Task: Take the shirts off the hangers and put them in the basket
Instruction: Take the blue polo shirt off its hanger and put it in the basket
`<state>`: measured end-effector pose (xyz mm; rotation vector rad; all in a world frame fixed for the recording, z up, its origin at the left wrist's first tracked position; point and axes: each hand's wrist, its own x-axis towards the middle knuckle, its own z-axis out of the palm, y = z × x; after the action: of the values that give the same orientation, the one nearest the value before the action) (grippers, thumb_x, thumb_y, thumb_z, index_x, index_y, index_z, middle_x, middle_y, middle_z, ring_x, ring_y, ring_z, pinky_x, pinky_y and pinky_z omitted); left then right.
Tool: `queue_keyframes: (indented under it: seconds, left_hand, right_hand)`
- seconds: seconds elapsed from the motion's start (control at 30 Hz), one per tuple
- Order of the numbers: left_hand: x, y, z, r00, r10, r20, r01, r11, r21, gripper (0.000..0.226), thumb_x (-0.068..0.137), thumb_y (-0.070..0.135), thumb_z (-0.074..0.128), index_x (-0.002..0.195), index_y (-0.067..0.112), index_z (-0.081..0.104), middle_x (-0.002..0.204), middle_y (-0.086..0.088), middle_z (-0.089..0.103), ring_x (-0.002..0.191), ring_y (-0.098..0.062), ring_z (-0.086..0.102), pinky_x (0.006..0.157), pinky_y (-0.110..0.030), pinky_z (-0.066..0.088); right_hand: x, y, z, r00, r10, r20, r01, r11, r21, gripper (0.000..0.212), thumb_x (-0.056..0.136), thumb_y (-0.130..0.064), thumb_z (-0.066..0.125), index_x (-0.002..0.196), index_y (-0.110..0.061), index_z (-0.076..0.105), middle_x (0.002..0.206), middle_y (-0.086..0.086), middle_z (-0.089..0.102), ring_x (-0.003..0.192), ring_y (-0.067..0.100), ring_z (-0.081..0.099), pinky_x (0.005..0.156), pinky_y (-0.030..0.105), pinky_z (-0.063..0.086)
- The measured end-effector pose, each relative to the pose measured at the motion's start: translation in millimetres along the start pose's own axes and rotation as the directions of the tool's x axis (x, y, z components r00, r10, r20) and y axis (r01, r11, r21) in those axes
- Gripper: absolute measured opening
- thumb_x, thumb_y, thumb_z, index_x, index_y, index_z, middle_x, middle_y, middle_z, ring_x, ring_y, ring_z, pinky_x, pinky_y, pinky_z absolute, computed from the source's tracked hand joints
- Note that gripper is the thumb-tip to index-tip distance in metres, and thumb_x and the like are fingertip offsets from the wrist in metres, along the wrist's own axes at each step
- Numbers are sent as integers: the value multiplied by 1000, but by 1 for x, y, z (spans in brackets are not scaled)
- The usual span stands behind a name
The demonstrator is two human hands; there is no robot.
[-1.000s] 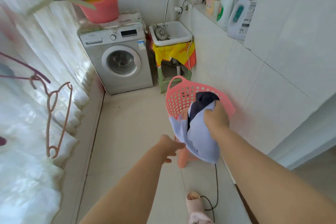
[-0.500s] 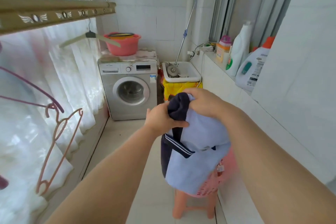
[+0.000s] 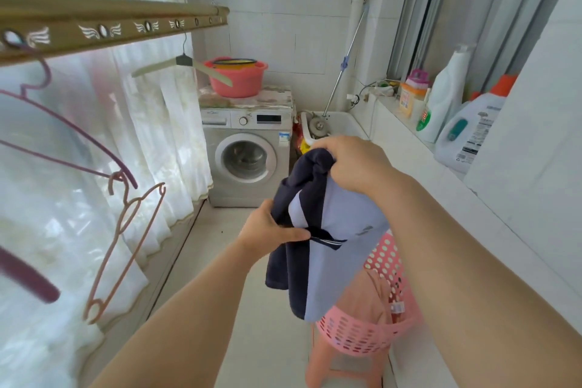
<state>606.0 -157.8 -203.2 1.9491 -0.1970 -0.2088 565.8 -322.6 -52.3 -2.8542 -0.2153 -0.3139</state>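
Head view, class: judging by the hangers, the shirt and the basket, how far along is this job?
Done: the pink hanger and the pale hanger hang bare. In hand: the left grip and right grip both hold a navy and light-blue shirt, not yet in the pink basket. Left: dropping it in. The blurred far-left edge may hide more shirts.

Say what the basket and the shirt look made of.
The basket looks like matte pink plastic, moulded with rows of holes and slots. The shirt is soft matte fabric, light blue and navy: it bunches and drapes limp. Fibre cannot be told.
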Motion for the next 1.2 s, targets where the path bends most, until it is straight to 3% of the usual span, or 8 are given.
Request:
queue_keyframes:
  seconds: [0.17,0.4,0.57,0.67,0.73,0.9,1.0,1.2]
  left_hand:
    - [-9,-44,5,991,-91,-95,108,976,188,79,63,23,83,133,23,45,121,7,57,110,-15,56,79,-29,51]
    - [-8,-35,12,983,5,-184,89,864,495,127,48,50,80,150,28,6,151,6,27,141,-22,20,112,-47,28]
    - [-9,-41,14,976,-29,-216,142,837,529,81,52,47,78,122,26,43,126,12,41,130,-20,32,102,-38,35]
    - [-18,-41,17,991,-122,-46,130,961,244,21,72,25,69,89,15,60,79,0,64,76,-17,59,66,-24,48]
    - [-26,-39,16,985,-170,-30,170,985,23,6,80,9,63,80,5,58,61,-5,56,53,-16,50,55,-25,39]
    - [-40,-38,-8,960,-272,-62,263,957,-123,18,84,5,57,102,3,63,91,-18,69,86,-32,65,72,-39,51]
    - [-48,-25,-20,921,-388,-40,386,921,-52,21,84,11,59,101,0,62,89,-20,67,82,-33,65,73,-40,53]
    - [-44,45,11,919,-391,57,387,860,-333,9,84,-10,54,89,-3,54,79,-17,57,58,-24,58,45,-25,52]
  right_hand:
    - [4,-12,-31,991,-57,-118,52,998,-42,46,75,4,38,92,-33,58,97,-7,60,89,22,51,67,29,35]
    - [1,-10,-61,975,-46,-216,49,999,8,50,67,8,34,83,-35,54,87,-7,60,93,26,57,69,34,44]
    - [-11,3,-80,952,-5,-307,44,992,118,51,62,8,32,85,-28,60,91,-3,67,93,26,60,82,44,52]
    - [-17,13,-88,935,35,-354,9,992,123,48,65,10,34,79,-30,55,85,-4,61,91,26,58,80,42,51]
    - [-20,24,-88,921,88,-380,-40,991,131,45,68,9,35,87,-25,58,89,-1,62,94,29,58,81,42,50]
    - [-25,70,-60,897,342,-278,-308,938,160,37,84,5,39,110,-12,59,101,14,60,93,32,54,73,32,37]
    - [-31,83,-24,878,443,-182,-415,893,173,35,84,1,42,110,-13,59,110,16,62,99,35,56,73,31,35]
    - [-54,47,61,945,249,210,-314,867,387,38,89,-13,45,120,-28,60,121,6,64,111,29,58,96,39,47]
